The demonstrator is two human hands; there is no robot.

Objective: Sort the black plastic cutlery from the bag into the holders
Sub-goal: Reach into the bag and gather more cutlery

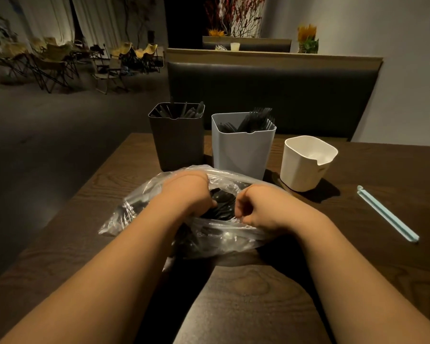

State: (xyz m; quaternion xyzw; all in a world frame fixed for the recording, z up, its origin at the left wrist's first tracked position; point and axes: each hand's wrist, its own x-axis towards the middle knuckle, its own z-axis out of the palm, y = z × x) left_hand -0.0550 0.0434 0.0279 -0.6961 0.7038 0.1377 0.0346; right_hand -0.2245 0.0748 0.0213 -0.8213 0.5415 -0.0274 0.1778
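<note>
- Forearms, both bare, reach in from the lower edge and converge on a crumpled clear plastic bag lying open near the middle of a dark wooden table.
- The left hand is bent down at the wrist inside the bag's mouth, knuckles up, its fingers curled among the black plastic cutlery heaped there; whether they grip a piece cannot be told.
- The right hand is balled beside it, thumb side towards the left hand, its fingers pinching the bag's near rim.
- The two hands sit close together but apart, with dark cutlery showing between them.
- Just behind the bag stand three holders in a row: a black square plastic holder at left and a grey square plastic holder at centre, both bearing upright black pieces, and a shorter white square plastic holder at right.
- A pale blue plastic bag clip lies well to the right.
</note>
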